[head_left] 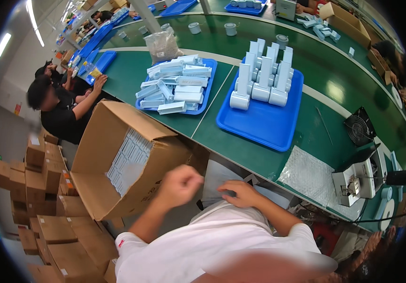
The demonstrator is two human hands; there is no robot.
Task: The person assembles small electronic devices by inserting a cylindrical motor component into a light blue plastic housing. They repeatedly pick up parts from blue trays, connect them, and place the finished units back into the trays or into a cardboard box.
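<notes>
The left hand (pixel 180 185), blurred, is curled nearly closed just beside the box (pixel 163 160) of pale parts (pixel 128 158); the right hand (pixel 241 194), fingers loosely parted, is at the shirt (pixel 212 236). Blue trays (pixel 262 128) are on the surface (pixel 165 123).

Matt cardboard noted on carton (pixel 161 162) beside left grip (pixel 182 185); smooth, glossy plastic seen on blue tray (pixel 261 124) beyond right grip (pixel 240 193).

From my end I see a factory assembly hall: a long green workbench (pixel 318 148) bears blue trays (pixel 255 126) of pale-blue plastic parts (pixel 192 82), a green production line (pixel 328 78) runs beyond, co-workers (pixel 66 118) line the left, brown cartons (pixel 59 233) stand stacked near left, strip lights (pixel 3 45) shine above.
</notes>
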